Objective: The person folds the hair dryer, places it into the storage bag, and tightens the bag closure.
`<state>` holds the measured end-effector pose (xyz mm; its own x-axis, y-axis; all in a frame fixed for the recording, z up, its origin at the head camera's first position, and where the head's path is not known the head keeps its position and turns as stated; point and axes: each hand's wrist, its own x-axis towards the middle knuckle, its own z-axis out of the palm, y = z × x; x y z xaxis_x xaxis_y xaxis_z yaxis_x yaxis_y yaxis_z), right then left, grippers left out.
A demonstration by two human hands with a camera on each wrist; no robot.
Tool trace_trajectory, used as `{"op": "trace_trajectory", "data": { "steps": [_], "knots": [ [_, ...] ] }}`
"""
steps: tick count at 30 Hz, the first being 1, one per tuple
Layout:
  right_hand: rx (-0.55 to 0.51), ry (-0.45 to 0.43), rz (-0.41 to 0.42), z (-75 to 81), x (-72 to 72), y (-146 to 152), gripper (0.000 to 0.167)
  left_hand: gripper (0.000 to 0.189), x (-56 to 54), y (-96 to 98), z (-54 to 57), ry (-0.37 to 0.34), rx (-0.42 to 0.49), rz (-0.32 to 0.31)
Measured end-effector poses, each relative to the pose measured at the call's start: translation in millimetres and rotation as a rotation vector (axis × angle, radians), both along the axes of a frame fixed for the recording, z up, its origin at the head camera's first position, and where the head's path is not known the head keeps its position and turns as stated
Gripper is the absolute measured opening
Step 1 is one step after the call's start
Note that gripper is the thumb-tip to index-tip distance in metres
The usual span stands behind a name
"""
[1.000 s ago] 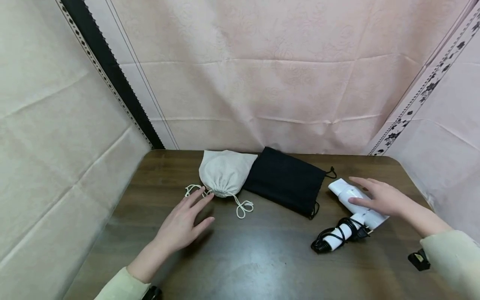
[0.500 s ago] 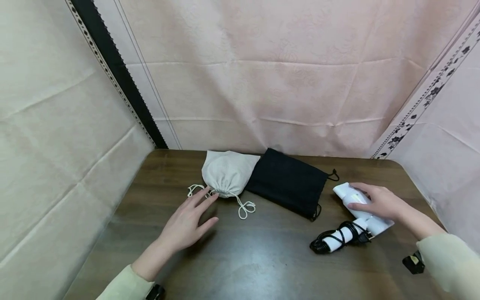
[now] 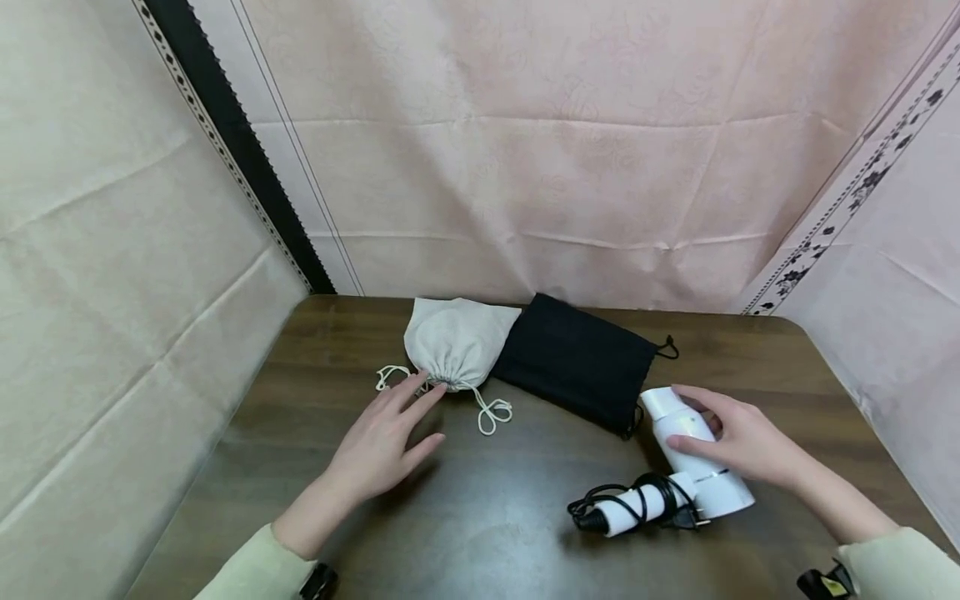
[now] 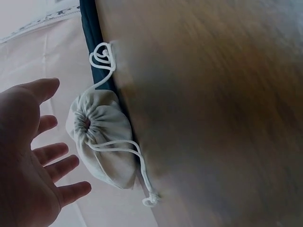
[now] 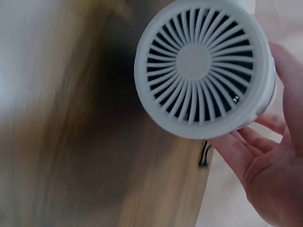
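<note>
My right hand (image 3: 738, 437) grips a white hair dryer (image 3: 686, 442) round its barrel, thumb on the near side. A black cord (image 3: 648, 500) is wound about the dryer's folded handle. In the right wrist view the dryer's round rear grille (image 5: 194, 61) faces the camera, with fingers behind and below it. My left hand (image 3: 382, 442) is spread, its fingertips close to the gathered mouth of a cream drawstring pouch (image 3: 456, 342). Fingers and pouch look apart in the left wrist view, where the white drawstrings (image 4: 118, 146) hang loose.
A black drawstring bag (image 3: 573, 362) lies against the cream pouch's right side, its cords toward the right. Both rest near the back of the brown wooden table (image 3: 495, 500). Pale cloth curtains (image 3: 555, 150) hang behind and on both sides.
My right hand has closed round the hair dryer and shifted it left and nearer, apparently lifting it. The handle has swung leftward. My left hand has barely moved.
</note>
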<state>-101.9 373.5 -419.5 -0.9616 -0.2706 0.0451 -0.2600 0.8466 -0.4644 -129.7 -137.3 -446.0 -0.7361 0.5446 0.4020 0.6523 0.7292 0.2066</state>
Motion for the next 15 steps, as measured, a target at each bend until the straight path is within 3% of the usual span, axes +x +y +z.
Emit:
{"op": "trace_trajectory", "data": {
  "steps": [6,15],
  "knots": [
    [-0.036,0.019,0.083,5.4,2.2,-37,0.076,0.065,1.1,4.4,3.3,0.031,-0.073,-0.008],
    [0.050,0.015,0.149,-7.1,-0.3,-78,0.081,0.063,6.8,6.8,3.9,-0.036,-0.136,-0.001]
  ]
}}
